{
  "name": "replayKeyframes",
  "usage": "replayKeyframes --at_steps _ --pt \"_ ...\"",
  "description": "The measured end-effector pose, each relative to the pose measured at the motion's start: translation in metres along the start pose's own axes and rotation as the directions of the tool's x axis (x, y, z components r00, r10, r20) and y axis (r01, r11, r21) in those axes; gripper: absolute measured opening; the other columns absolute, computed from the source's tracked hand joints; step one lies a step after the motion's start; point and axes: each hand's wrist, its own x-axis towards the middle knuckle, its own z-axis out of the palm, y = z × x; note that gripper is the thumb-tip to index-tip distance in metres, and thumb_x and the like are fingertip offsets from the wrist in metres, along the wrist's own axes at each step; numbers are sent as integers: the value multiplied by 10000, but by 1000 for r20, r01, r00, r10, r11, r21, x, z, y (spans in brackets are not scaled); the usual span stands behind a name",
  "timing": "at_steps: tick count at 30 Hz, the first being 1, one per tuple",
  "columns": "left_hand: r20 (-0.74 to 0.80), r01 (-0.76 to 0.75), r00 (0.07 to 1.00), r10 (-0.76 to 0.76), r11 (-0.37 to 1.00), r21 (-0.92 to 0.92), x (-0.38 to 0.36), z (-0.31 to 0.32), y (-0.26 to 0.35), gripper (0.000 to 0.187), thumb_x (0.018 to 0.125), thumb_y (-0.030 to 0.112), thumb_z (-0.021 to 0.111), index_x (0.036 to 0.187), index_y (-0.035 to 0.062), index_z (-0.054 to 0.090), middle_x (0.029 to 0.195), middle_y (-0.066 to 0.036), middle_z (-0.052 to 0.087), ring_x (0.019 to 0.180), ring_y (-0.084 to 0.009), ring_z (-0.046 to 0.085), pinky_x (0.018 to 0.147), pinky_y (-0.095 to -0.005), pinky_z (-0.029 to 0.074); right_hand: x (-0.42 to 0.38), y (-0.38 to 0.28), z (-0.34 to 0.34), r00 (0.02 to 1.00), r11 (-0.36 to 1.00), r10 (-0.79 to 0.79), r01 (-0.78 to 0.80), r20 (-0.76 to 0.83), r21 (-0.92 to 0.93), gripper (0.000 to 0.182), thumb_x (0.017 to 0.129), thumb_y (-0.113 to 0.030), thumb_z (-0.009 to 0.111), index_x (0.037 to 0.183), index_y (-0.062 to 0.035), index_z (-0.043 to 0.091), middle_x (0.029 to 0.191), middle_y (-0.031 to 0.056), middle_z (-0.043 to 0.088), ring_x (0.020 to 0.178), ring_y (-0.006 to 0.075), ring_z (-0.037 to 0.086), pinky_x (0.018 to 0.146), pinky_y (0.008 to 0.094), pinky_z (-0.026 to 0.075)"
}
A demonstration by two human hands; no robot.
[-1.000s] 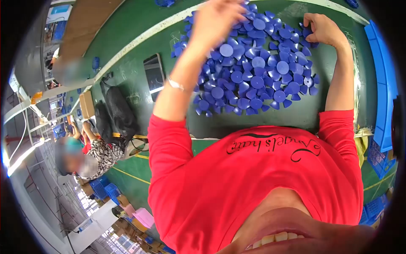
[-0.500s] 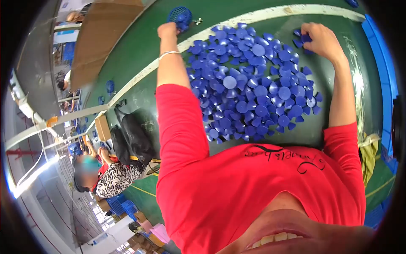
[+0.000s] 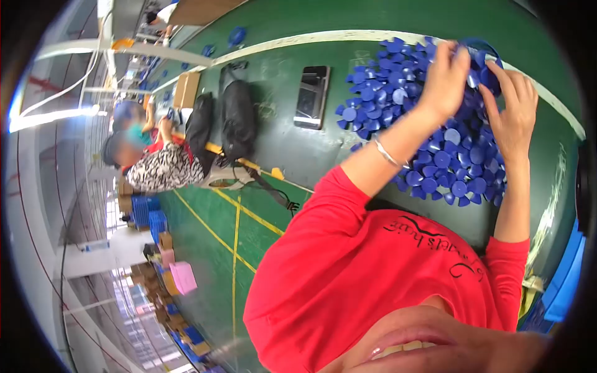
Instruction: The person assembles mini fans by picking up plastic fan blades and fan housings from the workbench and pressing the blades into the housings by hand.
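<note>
A heap of small blue fan blades (image 3: pixel 457 165) lies on the green table below and around both hands. My left hand (image 3: pixel 443 84), wearing a pale bracelet, is closed at the far side of the heap on a round blue fan housing (image 3: pixel 480 45), whose curved rim shows beyond the fingers. Right beside it, my right hand (image 3: pixel 513 112) pinches a blue fan blade (image 3: pixel 489 79) between thumb and fingers, against the housing. The hands hide most of the contact between the two parts, and the left fingers are slightly blurred.
A phone (image 3: pixel 312 97) lies left of the heap, with a black bag (image 3: pixel 239 118) past it. A white strip (image 3: pixel 348 36) crosses the table. Several blue housings, one of them a fan housing (image 3: pixel 236 36), lie farther along. A co-worker (image 3: pixel 163 165) sits at the left.
My left hand has brought the fan housing right, from beyond the strip to over the heap. My right hand with its blade has met it there. The view has swung left, revealing the phone.
</note>
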Motion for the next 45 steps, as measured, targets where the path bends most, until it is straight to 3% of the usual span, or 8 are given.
replayKeyframes --at_steps 9,13,17,27,34,37,40,45 --pt "-83 16 996 -21 998 -61 -42 -10 9 352 823 80 646 1110 -43 484 898 -106 620 787 -146 563 726 -303 480 -7 -21 13 998 996 -53 49 46 80 490 666 -55 736 1138 -88 609 982 84 567 947 263 544 846 369 399" --pt "-41 0 999 -4 994 -105 -41 -17 5 337 823 60 651 1112 -38 507 977 -75 603 908 -129 553 827 -281 462 -8 -19 17 987 982 159 -161 26 101 612 609 -104 801 1184 -95 593 1085 76 581 1042 278 545 915 374 417" --pt "40 62 997 -61 998 -28 -48 -21 4 365 784 51 691 1089 -30 508 947 -77 604 890 -128 557 815 -286 468 -11 -4 15 773 674 379 -607 509 421 501 629 -102 800 1084 -33 604 911 88 653 860 171 628 783 303 490" --pt "-43 -33 998 38 992 125 -48 -25 17 381 731 25 650 1090 -22 531 969 -126 611 909 -196 593 822 -320 473 -17 -22 23 876 813 387 -472 288 341 430 639 -109 806 987 8 582 825 108 652 773 142 625 699 315 506" --pt "199 -367 923 330 910 193 -100 28 30 306 797 1 614 1097 -17 556 1097 -163 584 991 -274 593 867 -349 470 -21 64 27 597 260 770 -615 224 744 554 736 -146 762 1187 65 519 921 90 655 749 167 630 689 284 542" --pt "738 -59 668 95 995 -75 -152 61 22 91 850 16 577 934 19 611 806 -101 641 758 -217 634 703 -324 495 -43 102 36 549 207 807 -609 219 765 474 816 -140 690 1223 24 511 913 112 646 806 188 642 668 309 545" --pt "992 336 74 -105 939 74 -195 69 -20 165 937 142 513 1017 20 588 905 -110 627 873 -159 590 804 -302 462 -34 89 20 556 194 705 -749 440 634 268 803 -82 659 1060 -12 631 797 79 651 685 150 629 620 277 527" --pt "994 423 -4 -108 901 99 -189 68 -35 230 966 184 503 1049 -10 594 947 -28 638 885 -99 560 826 -277 453 -20 7 -14 836 616 396 -549 381 565 238 757 -151 656 965 -37 664 729 57 671 656 116 625 613 294 512"
